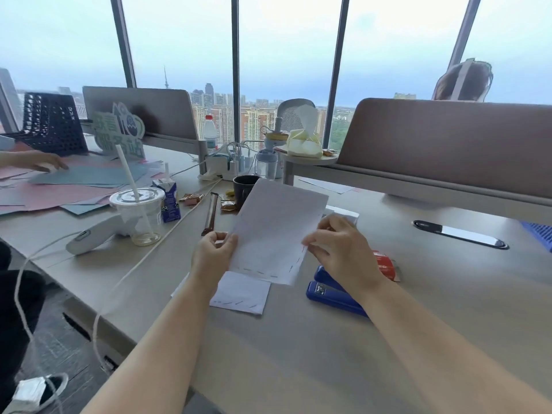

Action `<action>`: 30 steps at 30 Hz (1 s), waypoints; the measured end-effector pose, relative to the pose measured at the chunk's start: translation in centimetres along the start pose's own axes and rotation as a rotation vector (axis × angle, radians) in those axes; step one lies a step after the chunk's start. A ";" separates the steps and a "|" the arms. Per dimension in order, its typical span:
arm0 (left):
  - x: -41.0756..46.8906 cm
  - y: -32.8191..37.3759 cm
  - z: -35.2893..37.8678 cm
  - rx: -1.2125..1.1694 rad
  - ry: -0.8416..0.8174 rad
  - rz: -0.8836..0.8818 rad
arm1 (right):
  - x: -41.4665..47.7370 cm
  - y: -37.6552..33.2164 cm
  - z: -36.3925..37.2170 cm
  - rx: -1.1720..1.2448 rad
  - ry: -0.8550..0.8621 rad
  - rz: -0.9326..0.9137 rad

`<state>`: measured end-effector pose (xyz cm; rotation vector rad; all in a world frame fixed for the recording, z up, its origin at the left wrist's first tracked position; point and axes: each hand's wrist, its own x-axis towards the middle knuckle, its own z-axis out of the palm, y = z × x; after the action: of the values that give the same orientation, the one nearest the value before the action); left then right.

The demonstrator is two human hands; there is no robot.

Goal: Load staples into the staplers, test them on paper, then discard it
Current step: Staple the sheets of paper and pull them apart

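Note:
I hold a white sheet of paper [276, 231] up above the desk, with rows of staples along its lower and right edges. My left hand [213, 249] pinches its left edge and my right hand [340, 249] pinches its right edge. A second stapled piece of paper [242, 294] lies flat on the desk under the sheet. A blue stapler [331, 291] rests on the desk below my right wrist, partly hidden by it. A red staple box [385, 264] sits just behind the stapler. A dark stapler part [210, 213] lies farther back on the desk.
A plastic cup with a straw [139, 213], a milk carton [168, 201], a dark mug [243, 186] and a white handheld device [92, 233] stand to the left. Another person's hand [38, 162] rests on coloured paper at far left. A desk divider [448, 144] rises at the right.

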<state>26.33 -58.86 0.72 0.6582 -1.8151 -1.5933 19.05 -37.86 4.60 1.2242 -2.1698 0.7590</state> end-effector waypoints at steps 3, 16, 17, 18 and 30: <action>-0.2 0.4 0.7 0.019 -0.025 0.012 | -0.4 0.6 -0.6 -0.046 0.015 -0.032; -6.0 6.8 4.9 0.132 -0.311 0.656 | -1.6 1.2 -4.2 -0.047 0.097 0.096; -6.0 7.2 5.4 0.082 -0.334 0.647 | -1.6 1.1 -4.4 -0.050 0.101 0.106; -6.0 7.5 5.8 0.050 -0.347 0.631 | -1.6 0.9 -4.7 -0.047 0.099 0.120; -7.4 8.5 8.2 0.076 -0.267 0.517 | -2.1 0.5 -7.1 0.130 0.013 0.318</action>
<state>25.61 -46.71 7.52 -0.0111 -2.0327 -1.3072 20.82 -31.51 8.05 0.9395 -2.3660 1.0487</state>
